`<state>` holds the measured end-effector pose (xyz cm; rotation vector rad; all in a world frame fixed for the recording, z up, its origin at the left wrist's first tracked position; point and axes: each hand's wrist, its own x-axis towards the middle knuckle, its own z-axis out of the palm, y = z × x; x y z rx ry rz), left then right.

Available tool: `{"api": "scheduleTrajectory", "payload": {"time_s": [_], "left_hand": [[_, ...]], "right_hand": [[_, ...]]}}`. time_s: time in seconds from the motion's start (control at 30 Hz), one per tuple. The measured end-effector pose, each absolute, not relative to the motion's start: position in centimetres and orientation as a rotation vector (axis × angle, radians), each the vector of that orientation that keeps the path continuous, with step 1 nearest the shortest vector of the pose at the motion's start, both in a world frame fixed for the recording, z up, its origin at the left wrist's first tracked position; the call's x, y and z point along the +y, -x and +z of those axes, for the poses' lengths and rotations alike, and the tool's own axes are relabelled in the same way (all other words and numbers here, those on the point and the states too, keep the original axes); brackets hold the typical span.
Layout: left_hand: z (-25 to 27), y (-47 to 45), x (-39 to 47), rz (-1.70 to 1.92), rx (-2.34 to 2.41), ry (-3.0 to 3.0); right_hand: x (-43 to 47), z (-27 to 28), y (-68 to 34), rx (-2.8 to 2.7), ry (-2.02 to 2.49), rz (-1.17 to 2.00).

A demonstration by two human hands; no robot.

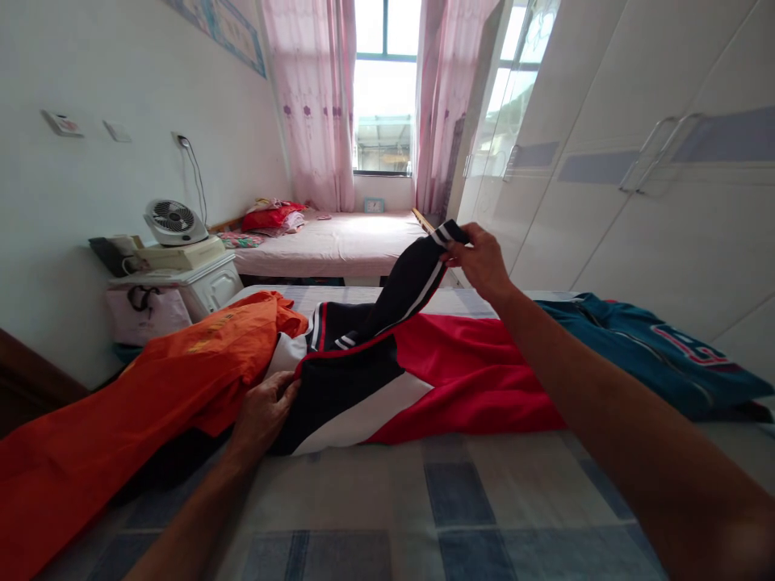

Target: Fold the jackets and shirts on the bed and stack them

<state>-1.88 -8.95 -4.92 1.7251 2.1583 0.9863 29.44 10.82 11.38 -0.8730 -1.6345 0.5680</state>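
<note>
A black, white and red jacket (357,383) lies spread across the bed, its striped collar toward the left. My right hand (475,257) pinches the striped cuff of its black sleeve and holds that sleeve up above the rest of the garment. At the jacket's near left edge, my left hand (266,407) has its fingers closed on the cloth by the red trim. An orange garment (199,347) lies just left of it, and a folded teal zip jacket (654,347) rests to the right.
The bed under the clothes has a blue-and-white checked sheet (387,500). White wardrobes (605,145) line the right side. On the left, a small fan (175,219) stands on a box on a white cabinet (211,282). Another bed (351,242) is by the window.
</note>
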Motion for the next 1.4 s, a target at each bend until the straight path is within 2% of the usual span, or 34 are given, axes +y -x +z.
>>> {"api": "scheduleTrajectory", "payload": {"time_s": [0.1, 0.2, 0.3, 0.37, 0.4, 0.57, 0.77, 0.87, 1.0, 1.13, 1.27, 1.4], "left_hand": [[-4.6, 1.5, -9.4, 0.995, 2.311, -1.821], [-3.6, -0.2, -10.2, 1.077, 2.441, -2.231], [-2.9, -2.6, -10.2, 0.846, 1.878, -2.866], [-2.8, -3.9, -9.3, 0.6, 1.568, -3.004], [-2.8, -4.3, -8.5, 0.524, 1.557, -2.993], [-3.0, -3.8, -4.3, 0.429, 2.217, -2.587], [-2.5, -3.9, -4.4, 0.245, 2.459, -2.521], [-2.2, -5.0, -5.6, 0.38, 2.454, -2.72], [-3.1, -5.8, -6.0, 0.563, 1.892, -3.004], [-5.8, -5.6, -5.4, 0.413, 1.665, -2.854], [-6.7, -5.4, -5.3, 0.244, 1.722, -2.64], [-5.4, -5.5, -5.7, 0.359, 1.773, -2.64]], "right_hand": [[10.2, 13.1, -30.4, -1.585, 0.689, 0.573], [9.0, 13.7, -30.9, -1.608, 0.583, 0.607], [7.4, 14.2, -30.7, -1.677, 0.543, 0.617], [6.4, 14.9, -30.5, -1.727, 0.509, 0.616], [6.0, 15.3, -30.4, -1.747, 0.484, 0.61], [6.7, 15.7, -30.1, -1.809, 0.461, 0.485], [8.7, 8.9, -32.8, -2.011, 1.019, 0.32], [7.2, 4.3, -37.1, -2.077, 1.232, 0.275], [3.7, -0.8, -44.2, -1.987, 1.5, 0.061], [0.7, -4.9, -49.2, -2.084, 1.606, -0.003], [-0.3, -7.1, -51.2, -2.249, 1.64, 0.023], [-0.8, -6.1, -50.7, -2.153, 1.665, -0.079]]}}
